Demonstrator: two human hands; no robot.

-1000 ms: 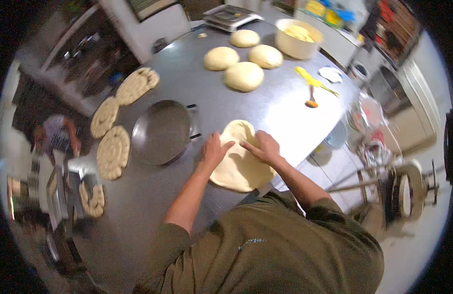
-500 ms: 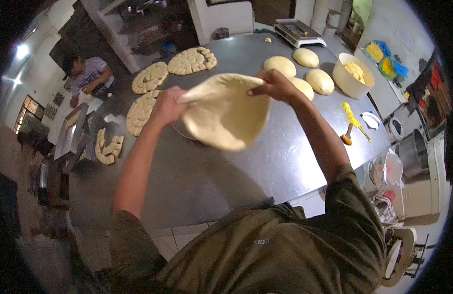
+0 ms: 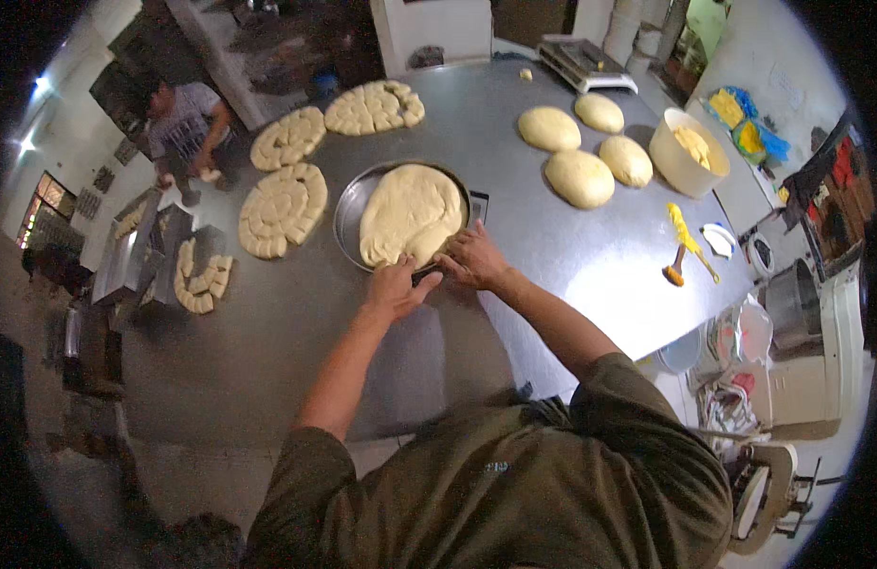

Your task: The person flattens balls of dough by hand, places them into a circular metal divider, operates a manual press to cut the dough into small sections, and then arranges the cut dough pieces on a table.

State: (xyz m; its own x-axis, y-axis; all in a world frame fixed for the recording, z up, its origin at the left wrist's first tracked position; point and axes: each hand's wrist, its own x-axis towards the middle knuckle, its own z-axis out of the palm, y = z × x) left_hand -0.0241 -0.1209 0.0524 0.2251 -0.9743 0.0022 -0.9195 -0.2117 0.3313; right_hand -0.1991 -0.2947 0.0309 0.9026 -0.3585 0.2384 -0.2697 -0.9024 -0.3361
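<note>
A sheet of pale dough [image 3: 412,211] lies in a round metal pan [image 3: 348,220] on the steel table, with a fold running along its right and near side. My left hand [image 3: 396,287] has its fingers closed on the near edge of the dough, the thumb pointing right. Beside it, my right hand [image 3: 471,258] grips the near right edge with bent fingers, over the pan's rim. The fingertips of both hands are partly hidden against the dough. Bare pan floor shows to the left of the sheet.
Cut dough rounds [image 3: 285,211] and a partial ring [image 3: 203,277] lie to the left. Several dough balls [image 3: 579,178], a white tub [image 3: 685,156], a scale [image 3: 586,66] and a yellow-smeared brush [image 3: 673,273] are on the right. Metal trays [image 3: 125,261] stand near a co-worker [image 3: 187,123] at far left.
The dough sheet, held up in both hands before, has been lowered into the pan. My hands have come down and together at its near edge. The co-worker's arms have shifted.
</note>
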